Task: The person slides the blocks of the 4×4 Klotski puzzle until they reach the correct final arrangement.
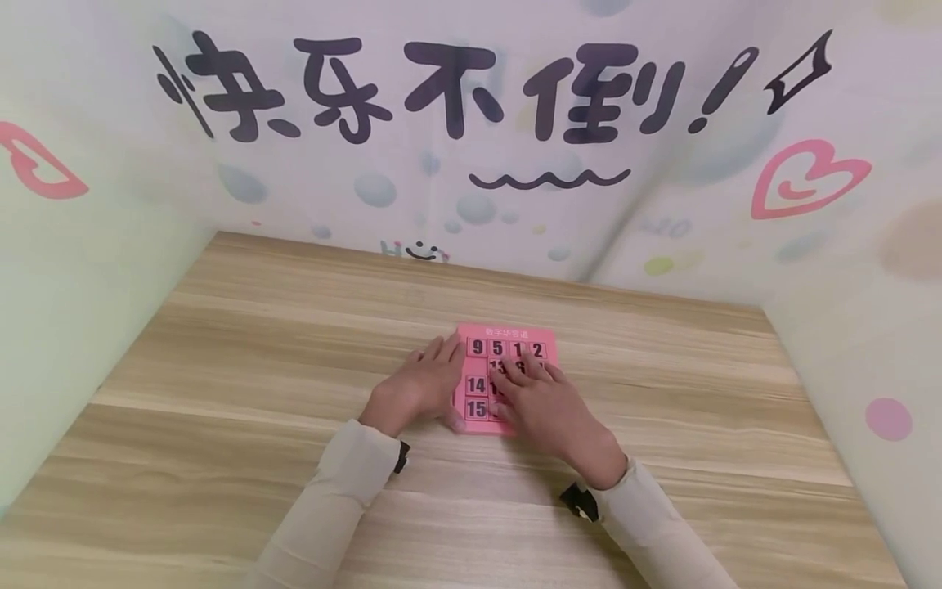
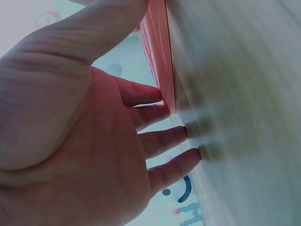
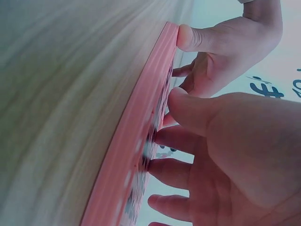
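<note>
A pink board (image 1: 543,334) of black-numbered square tiles (image 1: 477,385) lies between the left hand (image 1: 423,386), straight-fingered at its left edge, and the right hand (image 1: 550,411), touching tiles right of a vacant slot (image 1: 476,366), neither grasping.

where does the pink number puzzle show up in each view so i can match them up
Head: the pink number puzzle lies just below and right of centre, partly covered.
Left wrist: its pink edge slants down from the top middle.
Right wrist: a slanting pink strip, from upper middle to the bottom edge.
Shared landmark: the wooden table under it.
</note>
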Motion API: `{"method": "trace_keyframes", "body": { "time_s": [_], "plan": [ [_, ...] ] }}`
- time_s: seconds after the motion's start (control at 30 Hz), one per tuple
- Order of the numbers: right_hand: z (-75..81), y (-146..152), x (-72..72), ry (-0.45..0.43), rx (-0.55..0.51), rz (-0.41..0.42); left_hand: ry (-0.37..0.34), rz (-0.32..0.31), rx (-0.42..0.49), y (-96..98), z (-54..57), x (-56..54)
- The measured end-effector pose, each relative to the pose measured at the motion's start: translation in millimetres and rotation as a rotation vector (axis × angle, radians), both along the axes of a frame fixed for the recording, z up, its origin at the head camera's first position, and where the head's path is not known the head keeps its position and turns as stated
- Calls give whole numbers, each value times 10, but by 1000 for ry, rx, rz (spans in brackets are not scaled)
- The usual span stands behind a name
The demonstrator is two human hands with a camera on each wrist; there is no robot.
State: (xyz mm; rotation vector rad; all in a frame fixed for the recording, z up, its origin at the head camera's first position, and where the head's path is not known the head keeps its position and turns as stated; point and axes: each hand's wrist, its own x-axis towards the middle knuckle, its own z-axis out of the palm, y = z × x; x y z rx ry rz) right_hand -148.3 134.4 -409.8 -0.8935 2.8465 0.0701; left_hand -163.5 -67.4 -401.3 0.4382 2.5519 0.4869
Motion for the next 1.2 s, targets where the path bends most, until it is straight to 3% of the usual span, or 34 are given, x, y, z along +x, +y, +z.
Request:
{"method": "trace_keyframes", "body": {
  "time_s": [0.33, 1.03, 1.2],
  "plan": [
    [-51, -18, 13, 38, -18, -21, -15, 7, 12, -11, -32, -12],
    [-29, -91, 115, 40, 25, 89, -19, -8, -20, 0, -26, -26],
    [-15, -41, 87, 21, 15, 65, -18, -14, -20, 5, -23, -28]
  ]
}}
